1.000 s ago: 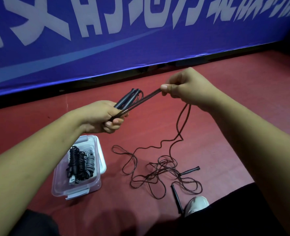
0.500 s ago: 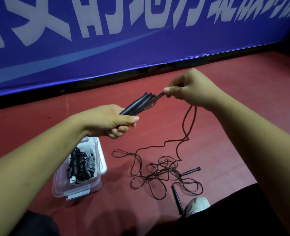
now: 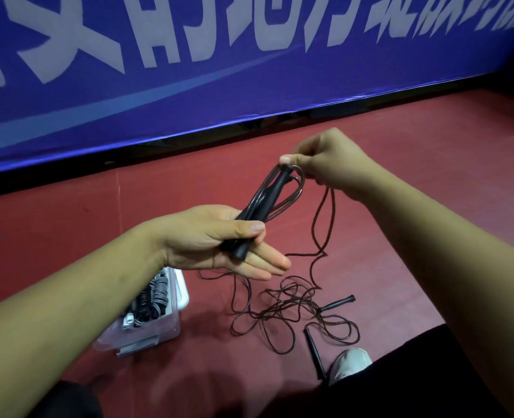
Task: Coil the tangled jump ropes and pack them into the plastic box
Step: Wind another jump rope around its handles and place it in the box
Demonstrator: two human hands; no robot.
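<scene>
The left hand (image 3: 216, 245) is clamping the handles (image 3: 267, 200) under its thumb, and the right hand (image 3: 325, 164) is pinching a loop (image 3: 299, 182) at their top. The box (image 3: 171, 330) at 7 o'clock is already holding coiled ropes (image 3: 153, 300). The tangle (image 3: 288, 309) at 5 o'clock is waiting on the floor.

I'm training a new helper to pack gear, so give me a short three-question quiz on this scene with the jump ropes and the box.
1. True or false: the plastic box already holds coiled ropes.
2. The tangled rope lies: A on the red floor; B in the box; C on a chair.
3. How many loose handles lie on the floor?

Key: 1 true; 2 A; 3 two.
</scene>
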